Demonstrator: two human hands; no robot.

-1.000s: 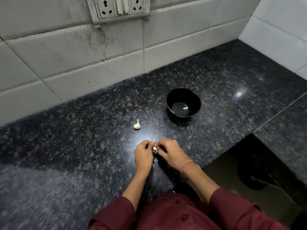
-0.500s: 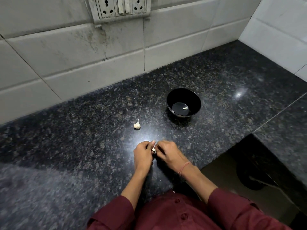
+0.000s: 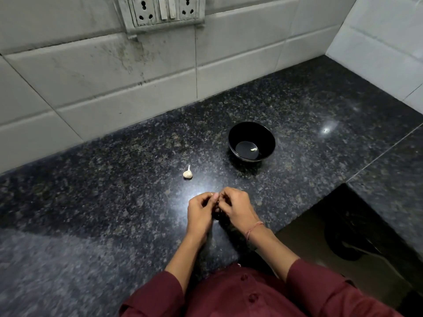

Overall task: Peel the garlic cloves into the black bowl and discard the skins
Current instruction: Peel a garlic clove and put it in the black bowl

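Observation:
A black bowl stands on the dark granite counter with one peeled garlic clove lying in its bottom. Left of the bowl lies a small piece of garlic with its stem pointing up. Nearer to me, my left hand and my right hand meet fingertip to fingertip just above the counter. Their curled fingers pinch a small garlic clove between them, and the fingers hide almost all of it.
The granite counter runs back to a white tiled wall with a switch and socket plate. At the right the counter steps around a dark recess. A second tiled wall closes the far right corner.
Both hands have stayed together over the same spot. The fingers have closed tighter, and the pale clove seen between them earlier is now covered. The bowl and the loose garlic have not moved.

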